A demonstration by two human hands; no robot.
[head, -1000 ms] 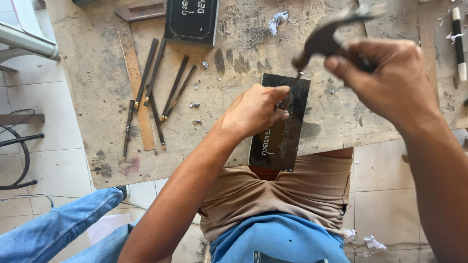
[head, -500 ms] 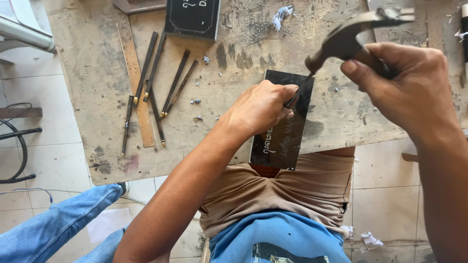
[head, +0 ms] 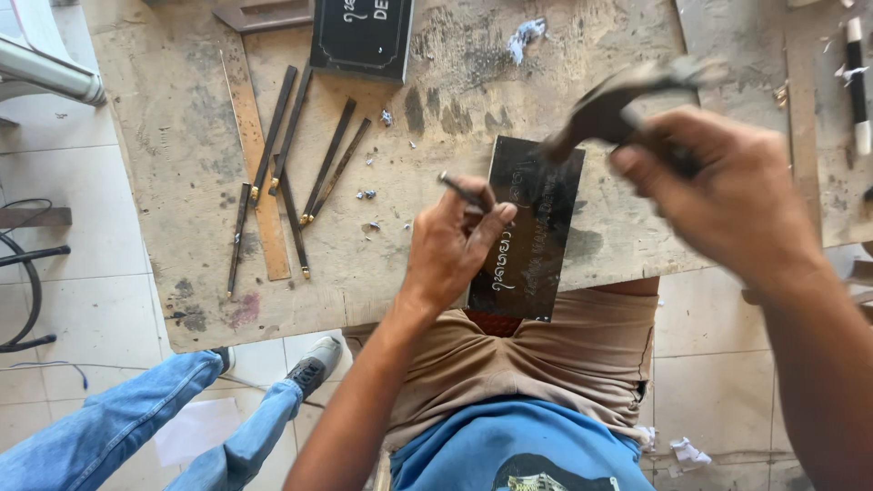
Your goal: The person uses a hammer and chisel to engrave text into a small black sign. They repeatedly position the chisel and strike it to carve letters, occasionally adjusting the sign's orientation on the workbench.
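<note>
Two hands work over one dark glossy plaque (head: 532, 232), a flat rectangle that lies at the near edge of the worn surface (head: 182, 136) and overhangs the person's lap, so it sits close under the eyes and within easy reach. The left hand (head: 455, 241) rests on the plaque's left edge, its fingers pinched narrow around a thin metal chisel (head: 461, 190) slanted down toward the pale engraved lettering. At two o'clock from it, the right hand (head: 727, 195) wraps tight around a hammer (head: 618, 100), raised and blurred, its dark head apparently metal. At ten o'clock, several slim dark chisels (head: 300, 164) lie fanned beside a wooden ruler (head: 264, 209), and a second dark plaque (head: 364, 36) sits at twelve. Pale chips dot the scuffed, stained board.
</note>
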